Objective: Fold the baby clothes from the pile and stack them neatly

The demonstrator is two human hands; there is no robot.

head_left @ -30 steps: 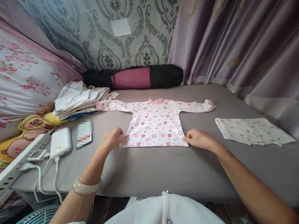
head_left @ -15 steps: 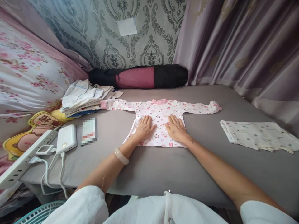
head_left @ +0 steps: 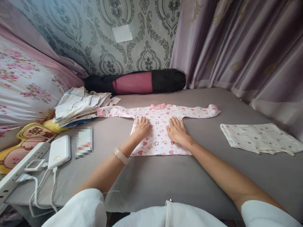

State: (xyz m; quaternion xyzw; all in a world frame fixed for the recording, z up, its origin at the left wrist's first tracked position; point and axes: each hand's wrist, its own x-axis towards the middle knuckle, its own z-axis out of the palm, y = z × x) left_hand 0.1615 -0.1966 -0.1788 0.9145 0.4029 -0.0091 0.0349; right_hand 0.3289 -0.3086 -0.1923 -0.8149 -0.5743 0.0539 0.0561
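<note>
Two hands, one garment under them. Left hand: palm down, fingers laid flat and slightly apart, pinching nothing, pressed on the chest of the white long-sleeved cotton baby shirt with pink hearts and pink collar. Right hand: likewise flat and unclenched, on the same chest panel, just beside the left, with a strip of printed cloth showing between them. Shirt: under both palms, front up on the grey bed sheet, collar beyond the fingertips, hem back towards the wrists, one sleeve running straight out to the outer side of each hand. Condition: body flat, sleeves at full length; the laying-out looks finished, and no sleeve or hem is turned in yet. Out past the right hand, well apart: folded cream printed cloth, flat on the sheet. Out past the left hand: loose pile of pale garments, at the sleeve's cuff. Nearer the left forearm: white power bank with its cable. On the left wrist: pale bangle
</note>
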